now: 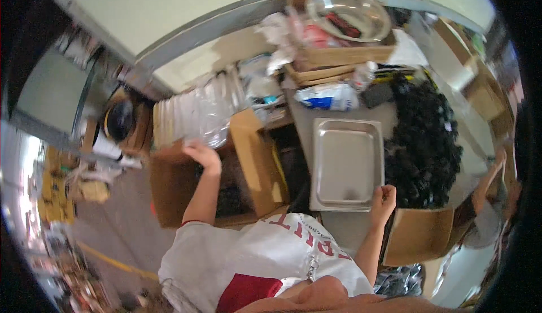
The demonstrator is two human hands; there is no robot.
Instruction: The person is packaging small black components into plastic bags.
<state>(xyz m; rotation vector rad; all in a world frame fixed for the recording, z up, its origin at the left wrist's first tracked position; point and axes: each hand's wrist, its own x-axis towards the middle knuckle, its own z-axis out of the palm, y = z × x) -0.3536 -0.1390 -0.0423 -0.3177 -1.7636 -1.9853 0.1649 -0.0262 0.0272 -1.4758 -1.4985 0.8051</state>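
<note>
While black clumps [426, 149] lie right of the steel pan [347, 166], a blue-and-white packet [327, 97] beyond, the right hand [385, 196] curls at the pan's near right corner, grip unclear; the left hand [204, 157], fingers extended, hangs over an open cardboard box [252, 157].

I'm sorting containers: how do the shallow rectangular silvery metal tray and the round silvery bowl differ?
The shallow rectangular silvery metal tray has straight sides; the round silvery bowl has a circular rim. The tray lies on the grey table, while the bowl sits over a brown cardboard box. The right hand is at the tray's near right corner; no hand is at the bowl. Both are shiny.
</note>
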